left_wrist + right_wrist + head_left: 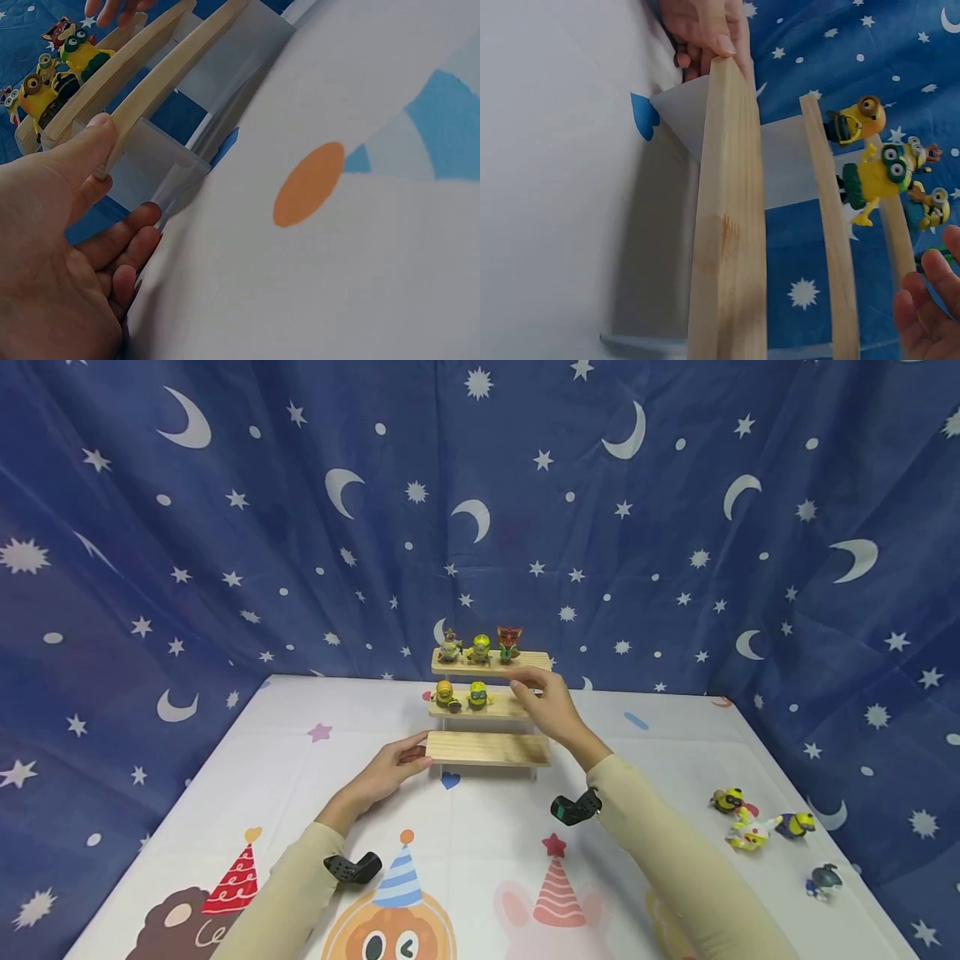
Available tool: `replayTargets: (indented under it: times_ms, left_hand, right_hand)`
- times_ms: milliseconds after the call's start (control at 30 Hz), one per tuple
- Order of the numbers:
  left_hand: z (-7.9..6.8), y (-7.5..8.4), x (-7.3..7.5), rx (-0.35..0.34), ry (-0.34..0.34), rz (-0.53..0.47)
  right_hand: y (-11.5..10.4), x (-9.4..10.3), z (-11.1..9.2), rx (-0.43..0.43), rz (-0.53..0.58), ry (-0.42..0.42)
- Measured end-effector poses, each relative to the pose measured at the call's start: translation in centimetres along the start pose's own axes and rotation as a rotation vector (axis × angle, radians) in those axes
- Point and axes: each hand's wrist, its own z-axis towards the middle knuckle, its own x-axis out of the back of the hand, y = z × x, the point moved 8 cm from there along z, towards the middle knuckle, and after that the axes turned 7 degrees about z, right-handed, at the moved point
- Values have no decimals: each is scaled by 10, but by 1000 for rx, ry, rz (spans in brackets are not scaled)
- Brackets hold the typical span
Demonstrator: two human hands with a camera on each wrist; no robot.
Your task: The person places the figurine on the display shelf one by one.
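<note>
— Against the starry curtain [517, 443], on the white tablecloth [675, 752], what's your setup?
— Your three-step shelf [487, 749], long side facing you, back plank highest. Stepped probably so the rear toys show over the front ones.
— Grip?
— Your left hand [390, 770] grasps the shelf: bottom plank's left end between thumb and index finger, other fingers near the clear side panel [154, 161]. Likely there to steady it; shelf looks light. Relative to that grip, it runs off to your right, upper planks higher and farther back.
— Other side?
— Your right hand [551, 706] looks released: fingers loosely bent, no toy showing in them. Sits at the right end of the upper two planks. Touching wood? Can't tell.
— Toys?
— Top plank: fox toy [509, 645] just left of your right fingers, two yellow toys [480, 648] past it. Middle plank: goggled toy [477, 695], then one-eyed toy [444, 693] farthest left. Well apart, off right: three bunched toys [750, 835], plus a dark-headed toy [825, 882] closer to you.
</note>
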Motion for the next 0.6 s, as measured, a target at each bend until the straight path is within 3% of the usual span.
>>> replayTargets:
  times_ms: [600]
  left_hand:
    - [0, -1, -1, 6, 13, 12]
  right_hand:
    - [6, 29, -38, 6, -25, -31]
